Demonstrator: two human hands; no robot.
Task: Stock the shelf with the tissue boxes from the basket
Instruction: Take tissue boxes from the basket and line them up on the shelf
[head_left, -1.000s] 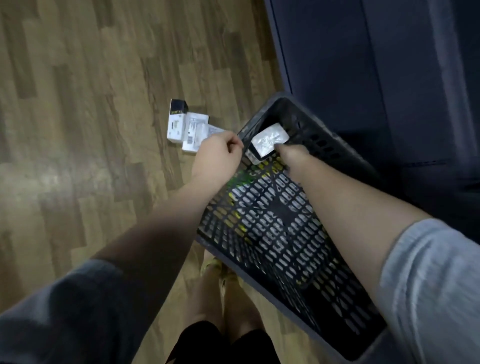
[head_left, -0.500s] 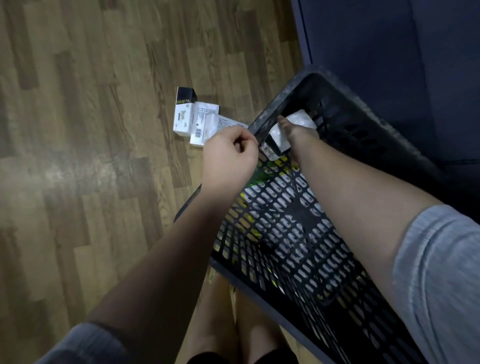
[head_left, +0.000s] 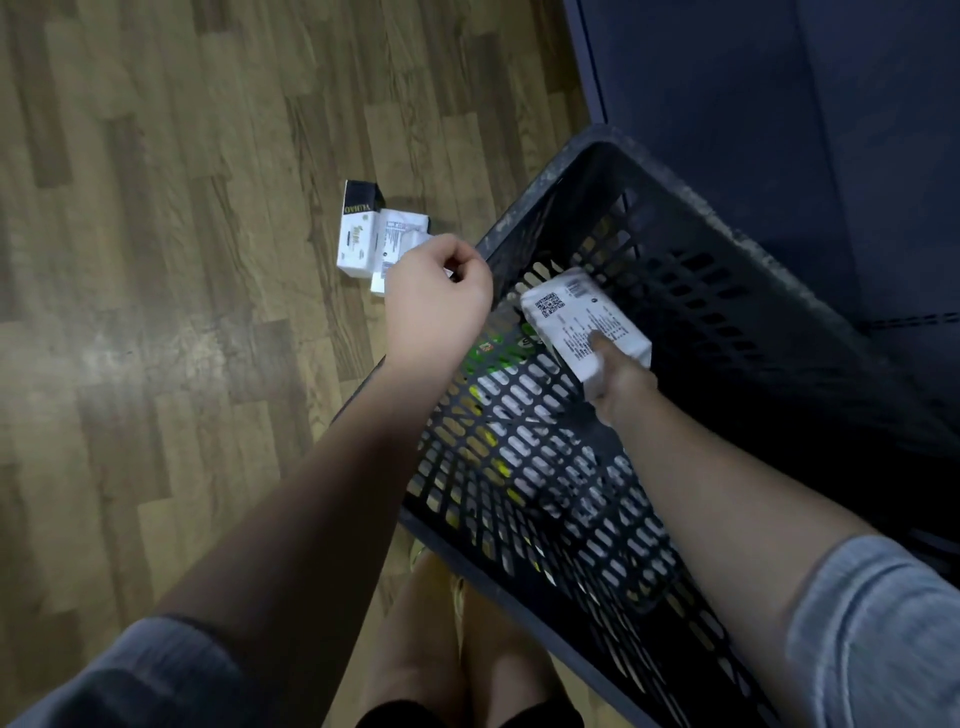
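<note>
My right hand (head_left: 618, 374) grasps a pack (head_left: 584, 322) inside the basket (head_left: 691, 208); my left hand (head_left: 439, 296) curls on its rim. Beyond my left fingers, packs (head_left: 363, 234) lie on the floor. I judge nothing is shelved yet.

Wood-plank floor (head_left: 156, 260), dark blue panel (head_left: 779, 130) at right, grey sleeves (head_left: 883, 623)

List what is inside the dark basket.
Inside the basket, the right hand grips a white tissue pack. Green and yellow packaging shows through the mesh wall; the rest is hidden.
</note>
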